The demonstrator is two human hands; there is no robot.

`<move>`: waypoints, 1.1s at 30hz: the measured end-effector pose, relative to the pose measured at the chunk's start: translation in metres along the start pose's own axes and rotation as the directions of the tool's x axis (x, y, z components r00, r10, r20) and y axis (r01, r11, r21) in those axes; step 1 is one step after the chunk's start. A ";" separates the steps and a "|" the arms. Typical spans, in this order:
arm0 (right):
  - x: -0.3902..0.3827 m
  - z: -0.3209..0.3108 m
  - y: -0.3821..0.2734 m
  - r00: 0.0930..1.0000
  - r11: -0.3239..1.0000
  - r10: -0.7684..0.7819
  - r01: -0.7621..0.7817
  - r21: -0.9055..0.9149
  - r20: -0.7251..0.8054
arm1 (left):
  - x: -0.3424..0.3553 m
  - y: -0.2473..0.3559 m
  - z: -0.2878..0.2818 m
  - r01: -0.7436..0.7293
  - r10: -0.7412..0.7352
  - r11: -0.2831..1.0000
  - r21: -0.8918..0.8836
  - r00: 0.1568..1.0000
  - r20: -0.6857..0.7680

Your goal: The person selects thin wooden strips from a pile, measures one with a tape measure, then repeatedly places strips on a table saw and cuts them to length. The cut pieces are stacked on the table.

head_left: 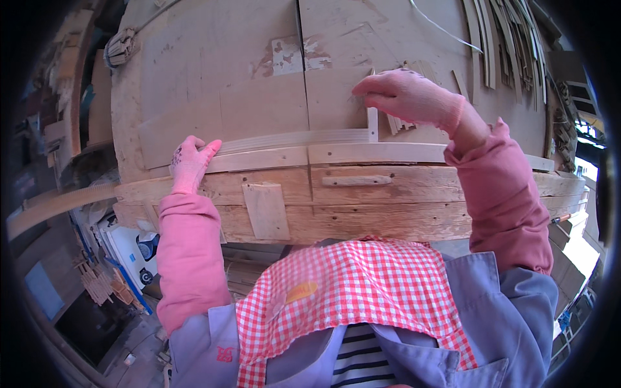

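My left hand [191, 161], in a pink glove, is at the left end of a stack of thin wooden strips [297, 138]. Its thumb and fingers close around that end. The strips lie side by side along a pale wooden rail [259, 159] at the near edge of the bench. Their right end meets a short upright wooden stick [372, 123]. Above this stick hovers my right hand [407, 96], also gloved in pink. Its fingers are pressed together and point left; whatever they may hold is hidden.
A worn wooden beam [388, 220] forms the bench's front, with a small board [266, 210] on it. Long strips [504, 45] lie at the far right. Short pieces [398, 124] rest under my right hand. A bundle of sticks [120, 48] sits at the far left.
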State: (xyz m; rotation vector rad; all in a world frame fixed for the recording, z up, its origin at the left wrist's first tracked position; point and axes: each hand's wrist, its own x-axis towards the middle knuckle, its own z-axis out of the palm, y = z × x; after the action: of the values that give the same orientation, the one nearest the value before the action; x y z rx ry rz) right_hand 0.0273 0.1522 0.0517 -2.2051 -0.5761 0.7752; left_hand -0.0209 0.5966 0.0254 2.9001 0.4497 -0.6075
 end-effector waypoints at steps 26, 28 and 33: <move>0.026 0.069 -0.050 0.985 0.897 0.149 -0.095 -0.431 0.091 | 0.005 0.001 -0.022 -0.151 0.138 0.980 0.133 0.985 0.101; 0.017 0.070 -0.053 0.989 0.898 0.119 -0.071 -0.435 0.084 | 0.005 0.001 -0.021 -0.147 0.133 0.979 0.138 0.986 0.104; -0.009 0.085 -0.067 0.996 0.842 0.048 -0.002 -0.539 0.071 | 0.007 0.002 -0.023 -0.132 0.117 0.981 0.144 0.987 0.110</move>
State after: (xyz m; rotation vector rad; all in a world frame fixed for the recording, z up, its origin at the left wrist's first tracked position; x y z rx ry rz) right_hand -0.0480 0.2306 0.0573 -2.7072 -0.8967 0.7874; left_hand -0.0059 0.6007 0.0438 2.9920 0.2148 -0.7961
